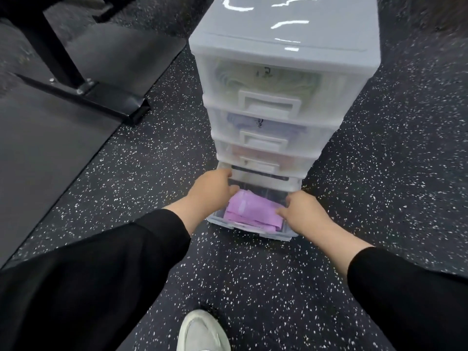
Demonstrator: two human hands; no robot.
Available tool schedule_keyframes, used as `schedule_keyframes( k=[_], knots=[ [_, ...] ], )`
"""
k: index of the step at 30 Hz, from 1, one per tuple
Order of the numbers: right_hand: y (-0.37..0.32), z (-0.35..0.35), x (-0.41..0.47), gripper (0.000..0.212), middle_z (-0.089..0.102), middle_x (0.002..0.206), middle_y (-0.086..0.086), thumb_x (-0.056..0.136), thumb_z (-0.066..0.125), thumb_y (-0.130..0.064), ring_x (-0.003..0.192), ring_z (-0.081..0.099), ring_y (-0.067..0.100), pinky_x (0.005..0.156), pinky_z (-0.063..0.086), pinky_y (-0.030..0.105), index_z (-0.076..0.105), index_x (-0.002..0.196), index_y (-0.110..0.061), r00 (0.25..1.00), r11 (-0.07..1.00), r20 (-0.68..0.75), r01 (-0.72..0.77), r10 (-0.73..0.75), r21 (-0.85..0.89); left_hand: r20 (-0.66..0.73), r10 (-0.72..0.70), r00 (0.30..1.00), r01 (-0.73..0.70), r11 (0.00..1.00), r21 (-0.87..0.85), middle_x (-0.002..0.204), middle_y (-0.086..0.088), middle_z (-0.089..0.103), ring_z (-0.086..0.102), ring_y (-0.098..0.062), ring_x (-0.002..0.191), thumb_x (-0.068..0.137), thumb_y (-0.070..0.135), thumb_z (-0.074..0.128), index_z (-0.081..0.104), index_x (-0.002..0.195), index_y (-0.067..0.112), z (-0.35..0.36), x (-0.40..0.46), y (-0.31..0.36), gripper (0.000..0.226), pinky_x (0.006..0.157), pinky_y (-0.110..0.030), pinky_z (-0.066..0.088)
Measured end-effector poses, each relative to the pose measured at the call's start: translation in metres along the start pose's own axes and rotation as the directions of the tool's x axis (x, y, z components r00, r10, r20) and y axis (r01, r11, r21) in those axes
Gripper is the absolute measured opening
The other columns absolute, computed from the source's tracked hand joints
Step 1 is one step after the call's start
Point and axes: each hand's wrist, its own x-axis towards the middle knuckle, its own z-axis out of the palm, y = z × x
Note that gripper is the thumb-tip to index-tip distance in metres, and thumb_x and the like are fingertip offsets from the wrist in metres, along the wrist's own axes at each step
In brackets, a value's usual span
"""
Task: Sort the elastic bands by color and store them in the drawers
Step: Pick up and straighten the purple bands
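Hands over bottom drawer (249,230), pulled out toward near side from drawer unit (283,79) on speckled floor (379,186). Left hand (211,192) at drawer's left wall, wrist bent down, fingers curled inward at far left corner beside purple bands (253,211); whether gripping anything, cannot tell. Right hand (302,211) at right side, fingers curled onto right edge of bands, seemingly pinching them. Bands folded flat inside drawer. Three upper drawers closed, showing green, purple and orange contents. Black sleeves on both forearms; shoe (202,330) near, table leg (76,72) far left.
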Motion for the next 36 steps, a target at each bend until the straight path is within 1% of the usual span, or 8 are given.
schedule_keyframes(
  k=[6,8,11,14,20,27,32,36],
  knots=[
    [-0.007,-0.001,-0.039,0.033,0.067,0.121,-0.004,0.101,0.056,-0.029,0.107,0.061,0.013,0.092,0.046,0.027,0.063,0.130,-0.016,0.962,0.903,-0.265,0.165,-0.059,0.397,-0.203,-0.266,0.943,0.149,0.877,-0.457,0.095,0.004,0.070,0.064,-0.022,0.085,0.101,0.033,0.052,0.066,0.107,0.017,0.018,-0.037,-0.012,0.023,0.073,-0.033,0.047],
    [-0.010,0.009,-0.052,0.027,0.068,0.112,-0.003,0.101,0.056,-0.027,0.096,0.062,0.012,0.090,0.052,0.034,0.065,0.123,-0.016,0.966,0.761,-0.246,0.100,0.081,0.641,-0.176,-0.475,0.862,0.232,0.679,-0.696,0.086,-0.003,0.071,0.064,-0.023,0.077,0.100,0.029,0.051,0.066,0.097,0.013,0.032,-0.052,-0.020,0.022,0.073,-0.041,0.056],
    [-0.015,0.031,-0.072,0.020,0.065,0.097,0.008,0.102,0.054,-0.018,0.083,0.063,0.018,0.074,0.058,0.037,0.062,0.115,-0.006,0.949,0.281,0.129,-0.212,0.286,0.936,0.105,-0.672,0.733,0.330,0.216,-0.919,0.085,-0.009,0.066,0.060,-0.022,0.073,0.103,0.022,0.052,0.060,0.107,0.010,0.049,-0.074,-0.025,0.016,0.070,-0.041,0.056],
    [-0.014,0.048,-0.077,0.020,0.063,0.121,0.014,0.100,0.054,-0.007,0.108,0.063,0.029,0.082,0.060,0.046,0.055,0.120,-0.004,0.858,-0.047,0.415,-0.422,0.303,0.905,0.308,-0.611,0.729,0.417,0.040,-0.908,0.105,-0.006,0.062,0.064,-0.019,0.095,0.103,0.026,0.053,0.050,0.132,0.013,0.058,-0.081,-0.030,0.031,0.087,-0.041,0.060],
    [-0.009,0.050,-0.070,0.036,0.048,0.146,0.024,0.100,0.044,0.000,0.134,0.048,0.036,0.086,0.055,0.053,0.046,0.136,-0.003,0.835,-0.310,0.514,-0.444,0.199,0.841,0.394,-0.388,0.833,0.390,-0.092,-0.916,0.148,-0.007,0.049,0.053,-0.022,0.129,0.099,0.016,0.052,0.045,0.147,0.014,0.060,-0.078,-0.030,0.048,0.096,-0.042,0.055],
    [-0.012,0.035,-0.057,0.060,0.039,0.152,0.025,0.100,0.040,0.001,0.135,0.048,0.035,0.086,0.054,0.051,0.024,0.157,-0.010,0.891,-0.402,0.422,-0.329,0.166,0.854,0.365,-0.303,0.880,0.313,-0.208,-0.927,0.137,-0.010,0.055,0.049,-0.022,0.136,0.102,0.009,0.047,0.054,0.131,0.006,0.051,-0.067,-0.024,0.031,0.110,-0.052,0.047],
    [-0.010,0.021,-0.040,0.062,0.037,0.154,0.026,0.098,0.040,0.002,0.136,0.047,0.035,0.084,0.055,0.051,0.024,0.157,-0.008,0.899,-0.344,0.410,-0.341,0.151,0.875,0.372,-0.287,0.883,0.338,-0.163,-0.927,0.153,-0.017,0.044,0.055,-0.021,0.132,0.089,0.012,0.057,0.045,0.145,0.007,0.044,-0.044,-0.032,0.057,0.095,-0.048,0.058],
    [-0.012,0.011,-0.026,0.064,0.043,0.151,0.022,0.097,0.038,0.005,0.136,0.048,0.033,0.100,0.050,0.056,0.024,0.157,-0.013,0.910,-0.295,0.385,-0.330,0.151,0.896,0.353,-0.283,0.892,0.337,-0.107,-0.936,0.150,-0.013,0.048,0.055,-0.021,0.129,0.089,0.004,0.056,0.055,0.133,0.005,0.036,-0.023,-0.027,0.043,0.091,-0.046,0.059]
  ],
)
